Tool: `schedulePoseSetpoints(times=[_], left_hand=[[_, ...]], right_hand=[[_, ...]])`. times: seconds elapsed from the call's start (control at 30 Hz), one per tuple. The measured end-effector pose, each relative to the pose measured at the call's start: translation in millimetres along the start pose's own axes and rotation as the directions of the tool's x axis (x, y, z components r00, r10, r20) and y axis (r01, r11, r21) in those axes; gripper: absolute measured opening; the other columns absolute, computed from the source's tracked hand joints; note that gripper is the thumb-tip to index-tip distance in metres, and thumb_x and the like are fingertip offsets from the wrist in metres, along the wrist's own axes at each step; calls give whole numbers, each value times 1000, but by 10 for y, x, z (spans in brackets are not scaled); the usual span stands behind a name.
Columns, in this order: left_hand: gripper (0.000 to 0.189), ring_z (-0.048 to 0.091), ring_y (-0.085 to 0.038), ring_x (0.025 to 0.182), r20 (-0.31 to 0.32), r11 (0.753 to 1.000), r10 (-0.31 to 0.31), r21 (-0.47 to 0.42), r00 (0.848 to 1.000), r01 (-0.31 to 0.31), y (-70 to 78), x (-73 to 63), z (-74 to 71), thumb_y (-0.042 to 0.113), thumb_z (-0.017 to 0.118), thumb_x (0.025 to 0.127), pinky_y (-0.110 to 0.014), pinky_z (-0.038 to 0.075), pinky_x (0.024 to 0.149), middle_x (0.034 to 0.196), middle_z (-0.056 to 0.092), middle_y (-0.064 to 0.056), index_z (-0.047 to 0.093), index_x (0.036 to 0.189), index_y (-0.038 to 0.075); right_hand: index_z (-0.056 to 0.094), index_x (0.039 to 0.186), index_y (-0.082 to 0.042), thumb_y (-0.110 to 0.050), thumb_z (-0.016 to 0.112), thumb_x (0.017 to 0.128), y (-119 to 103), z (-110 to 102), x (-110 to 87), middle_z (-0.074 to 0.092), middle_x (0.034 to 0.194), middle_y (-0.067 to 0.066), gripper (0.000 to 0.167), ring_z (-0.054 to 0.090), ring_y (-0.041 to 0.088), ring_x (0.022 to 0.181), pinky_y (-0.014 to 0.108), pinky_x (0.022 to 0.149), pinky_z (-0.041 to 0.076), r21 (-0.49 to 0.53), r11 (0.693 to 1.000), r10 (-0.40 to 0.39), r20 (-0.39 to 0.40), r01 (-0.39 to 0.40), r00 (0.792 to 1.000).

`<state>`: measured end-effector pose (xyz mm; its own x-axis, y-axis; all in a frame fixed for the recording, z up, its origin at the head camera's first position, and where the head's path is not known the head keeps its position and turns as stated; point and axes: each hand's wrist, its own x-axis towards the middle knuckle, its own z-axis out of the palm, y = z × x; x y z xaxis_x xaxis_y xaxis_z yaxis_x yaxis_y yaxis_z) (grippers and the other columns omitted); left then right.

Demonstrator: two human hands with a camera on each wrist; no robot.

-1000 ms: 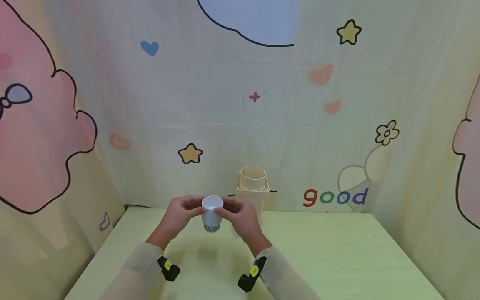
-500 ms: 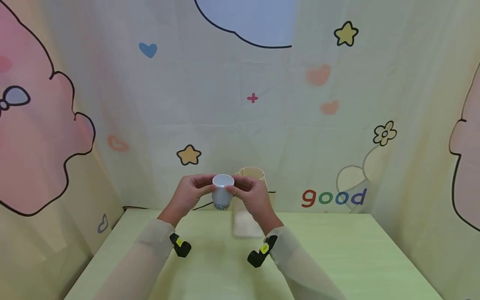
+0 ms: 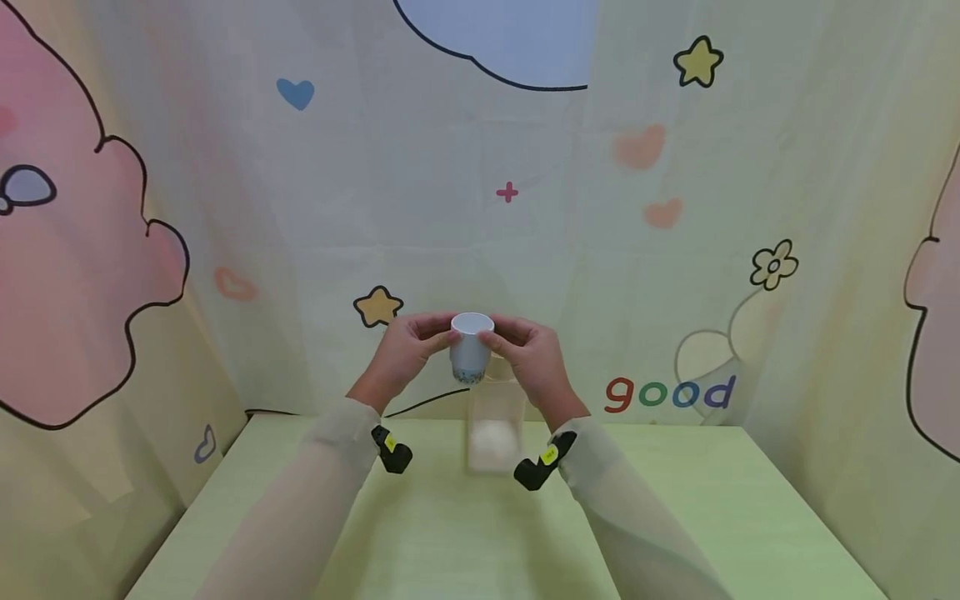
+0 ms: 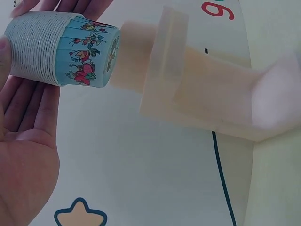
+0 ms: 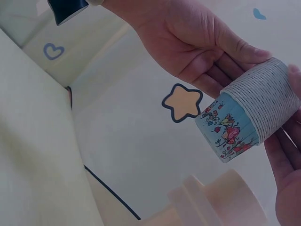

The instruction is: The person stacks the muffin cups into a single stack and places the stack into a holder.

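A stack of nested paper baking cups [image 3: 472,350], pale with a blue flowered base, is held up between both hands above the table. My left hand [image 3: 405,350] pinches it from the left with thumb and fingers. From the right my right hand [image 3: 530,354] pinches it the same way. In the left wrist view the ribbed rims of the baking cups [image 4: 37,44] are toward the palm. A beige upright holder [image 3: 483,408] with a round tube [image 5: 233,197] at its top stands just behind and below the stack, partly hidden.
The pale green table [image 3: 675,500] reaches back to a printed cloth backdrop [image 3: 450,192]. Black cameras sit on both wrists, the left one [image 3: 392,452] and the right one [image 3: 545,462].
Both hands have raised the stack of baking cups and moved it rightward, until it overlaps the top of the beige holder in the head view.
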<state>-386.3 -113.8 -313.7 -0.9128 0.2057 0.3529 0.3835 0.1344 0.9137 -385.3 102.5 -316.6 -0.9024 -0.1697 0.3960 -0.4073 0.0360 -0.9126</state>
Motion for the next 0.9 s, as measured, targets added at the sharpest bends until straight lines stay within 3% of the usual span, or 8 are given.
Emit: schedulePoseSetpoints(times=[0.23,0.4,0.9], left_hand=[[43,62,-20,130,-15,1000,13,-4,1000,-13,57,185,96,33,78,91,-48,45,118,131,72,-4,71,131,18],[42,63,-21,128,-19,999,22,-33,1000,-22,74,289,150,30,77,92,-47,45,117,132,72,-5,71,132,16],[41,63,-25,129,-58,996,26,-83,998,-31,86,444,371,23,73,95,-44,47,116,135,70,-10,68,134,11]], right_hand=[[73,124,-5,-22,80,91,-43,-105,136,74,124,12,38,69,15,111,33,104,56,22,999,-27,-40,27,999],[73,124,-6,-27,81,90,-50,-183,200,74,124,12,41,70,15,111,35,105,56,-24,999,-39,-65,38,997],[72,127,-7,-32,80,91,4,-325,332,71,130,13,44,66,22,123,42,114,49,-33,999,-34,-99,31,995]])
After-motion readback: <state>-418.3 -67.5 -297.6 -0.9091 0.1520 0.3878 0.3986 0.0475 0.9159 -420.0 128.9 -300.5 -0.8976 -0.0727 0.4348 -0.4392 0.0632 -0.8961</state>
